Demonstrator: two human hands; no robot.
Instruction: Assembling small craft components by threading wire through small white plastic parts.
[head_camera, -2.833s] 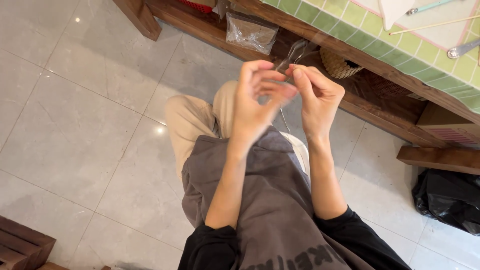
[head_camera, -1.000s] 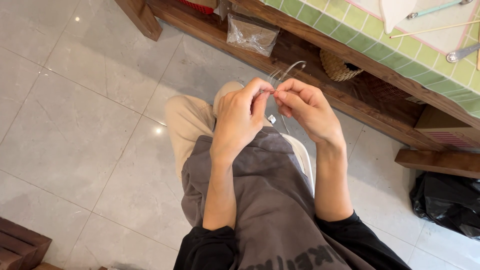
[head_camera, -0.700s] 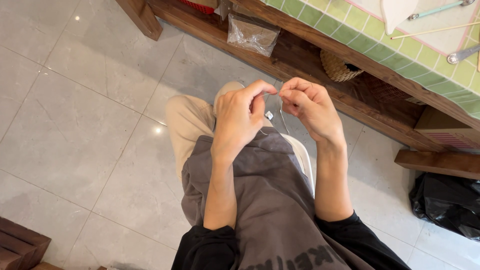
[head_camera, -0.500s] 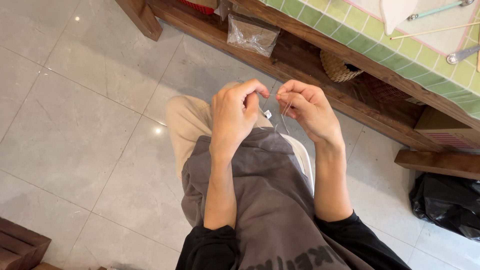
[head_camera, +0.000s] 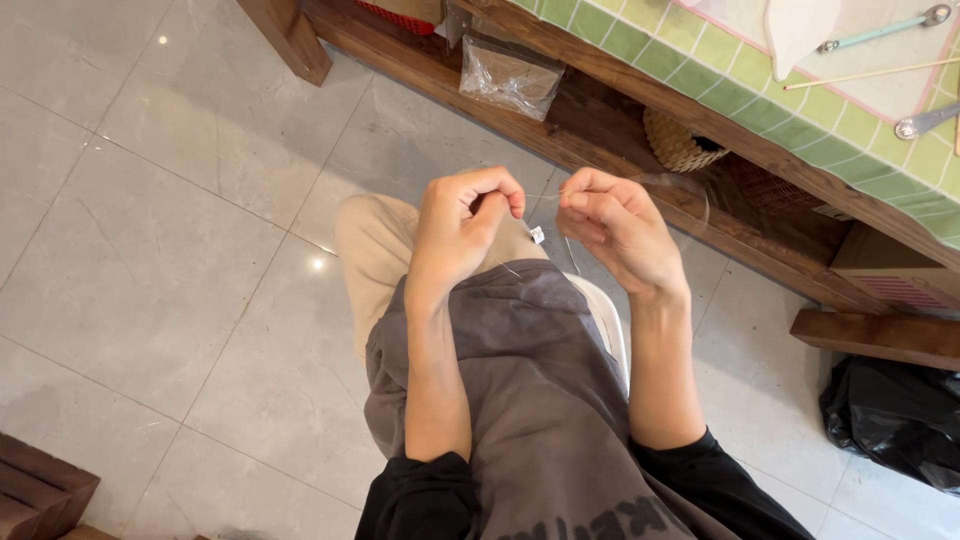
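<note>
Two hands meet above our lap, and between them runs a thin, clear, springy wire or cord (head_camera: 640, 180) that we can only partly follow. Our left hand (head_camera: 462, 222) is curled nearly into a fist, thumb and forefinger pinched together on one end of the strand, just above a tiny white tag or bead (head_camera: 537, 235) that hangs close to the knuckles. Our right hand (head_camera: 612, 225) is also closed narrow, its fingertips (head_camera: 572, 196) nipping the strand where it begins to arc away to the right. The strand's long axis therefore lies roughly level from hand to hand, left to right across our body, then loops outward past the right hand towards the dark wooden shelf rail (head_camera: 620, 150) and curls back down towards our grey apron (head_camera: 540, 400). Both hands are about equally near the short stretch between them; the small white piece sits closer to the left fingers. The gap between the two pinches is small, the hands near but not touching. Whether the strand is taut there, we cannot tell, as it is too fine to see.
</note>
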